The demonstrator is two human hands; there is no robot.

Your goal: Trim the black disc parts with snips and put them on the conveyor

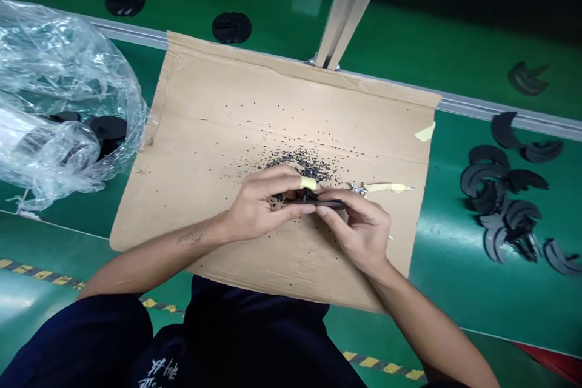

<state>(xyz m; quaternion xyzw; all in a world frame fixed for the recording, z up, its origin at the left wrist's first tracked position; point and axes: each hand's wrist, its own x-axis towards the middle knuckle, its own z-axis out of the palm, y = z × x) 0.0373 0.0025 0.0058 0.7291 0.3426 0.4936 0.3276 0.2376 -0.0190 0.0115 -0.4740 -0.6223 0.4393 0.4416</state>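
Between both hands, over the cardboard sheet point(204, 85), is a flat black plastic part point(334, 203), seen edge-on. My left hand point(257, 203) pinches its left end, thumb below and fingers on top; yellow tape wraps one fingertip. My right hand point(364, 224) grips the right end between thumb and fingers. The fingers hide much of the part. Just beyond the hands lies a scatter of tiny black scraps point(302, 160). To the right, a small cutting tool with yellow-wrapped handles point(386, 187) rests on the cardboard, its metal head near my right hand.
Curved black pieces point(495, 194) lie heaped on the green table point(448, 291) at right. A clear plastic bag point(68, 73) with round black parts stands at left. Behind the cardboard, a metal post point(350, 6) rises from a rail. More round black parts point(231, 27) lie beyond it.
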